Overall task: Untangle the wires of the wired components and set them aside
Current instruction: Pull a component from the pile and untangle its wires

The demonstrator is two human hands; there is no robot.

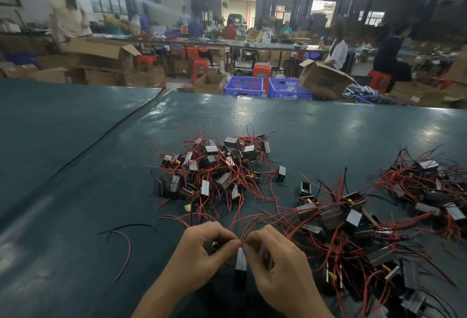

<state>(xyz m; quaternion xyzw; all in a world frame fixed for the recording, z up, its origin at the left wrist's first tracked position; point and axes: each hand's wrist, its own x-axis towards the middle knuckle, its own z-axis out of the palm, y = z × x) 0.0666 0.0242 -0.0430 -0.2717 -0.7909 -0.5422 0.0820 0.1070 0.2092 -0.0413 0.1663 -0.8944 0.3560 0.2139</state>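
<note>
Small black block components with thin red wires lie on a dark green table (75, 254). A tangled heap (214, 168) sits at the centre. Close to me, my left hand (202, 254) and my right hand (278, 264) meet fingertip to fingertip, both pinching the red wires (240, 229) of one component (240, 264) that hangs between and below them. Those wires fan upward from the pinch toward the heap. The lower part of the component is dark and partly hidden by my hands.
A larger spread of components (353, 236) covers the table at the right, with another cluster (429, 186) at the far right. A loose black and red wire (121, 239) lies at the left. Blue crates (243, 86), cardboard boxes and seated people fill the room beyond.
</note>
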